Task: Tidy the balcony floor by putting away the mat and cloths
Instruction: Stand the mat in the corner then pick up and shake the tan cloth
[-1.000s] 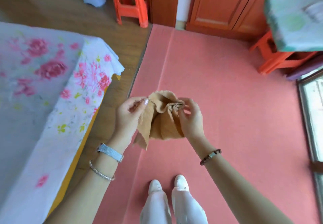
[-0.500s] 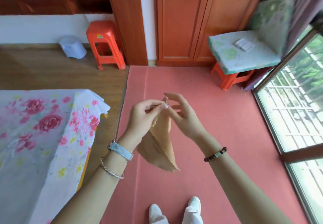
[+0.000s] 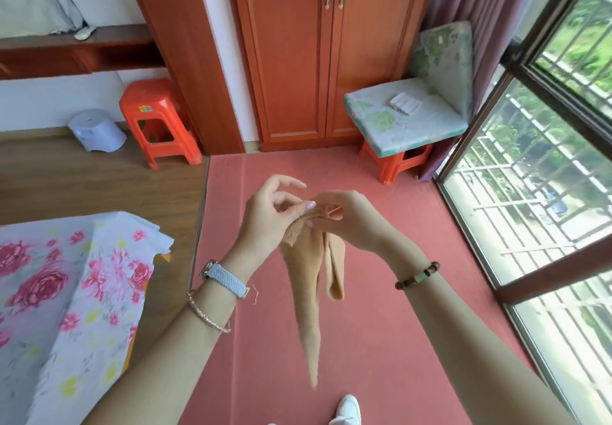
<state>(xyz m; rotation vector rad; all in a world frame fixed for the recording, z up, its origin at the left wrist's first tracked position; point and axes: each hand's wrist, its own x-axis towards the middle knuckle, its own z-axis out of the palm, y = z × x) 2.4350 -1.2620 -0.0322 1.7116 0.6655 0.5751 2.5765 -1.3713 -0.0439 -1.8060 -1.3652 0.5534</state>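
Wooden two-door cabinet: at the far wall. Left of the cabinet: orange plastic stool. Right of the cabinet: cushion-topped stool, then purple curtain.

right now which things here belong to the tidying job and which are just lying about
Job: tan cloth, pinched at its top by left hand and right hand; pink mat on the floor.
Lying about: orange stool, white bucket, cushioned seat, floral sheet.
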